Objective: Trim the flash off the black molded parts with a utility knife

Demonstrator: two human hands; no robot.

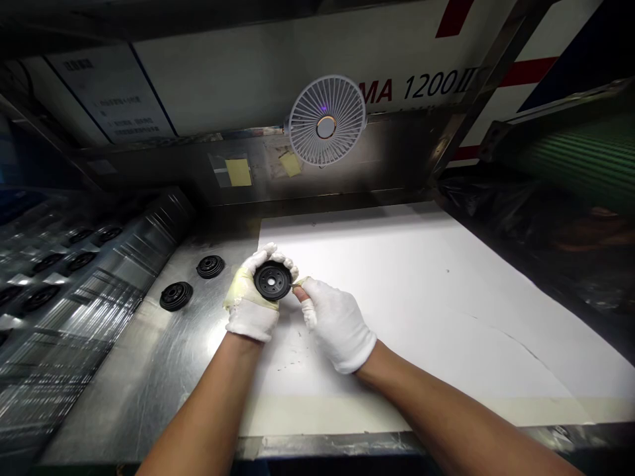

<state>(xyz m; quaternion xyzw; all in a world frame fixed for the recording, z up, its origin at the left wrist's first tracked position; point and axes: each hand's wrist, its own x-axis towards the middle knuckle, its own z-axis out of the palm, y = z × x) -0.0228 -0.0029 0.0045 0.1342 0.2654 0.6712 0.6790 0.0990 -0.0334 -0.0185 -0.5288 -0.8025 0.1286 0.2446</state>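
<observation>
My left hand (pixel 249 301), in a white glove, cups a black round ribbed disc (pixel 272 280) with small holes, held face up just above the bench. My right hand (pixel 336 322), also gloved, pinches at the disc's right rim with thumb and forefinger. Two more black discs lie on the steel bench to the left: one (pixel 176 295) nearer me and one (pixel 210 266) farther back. Both hands hover over the left edge of a white sheet (pixel 421 291).
A clear plastic tray (pixel 59 291) with several black discs in pockets sits at the left. A small white fan (pixel 326 121) is mounted on the back wall. Dark bags and a green ribbed cover (pixel 585 158) stand at the right. The bench's front edge (pixel 317 446) is close to me.
</observation>
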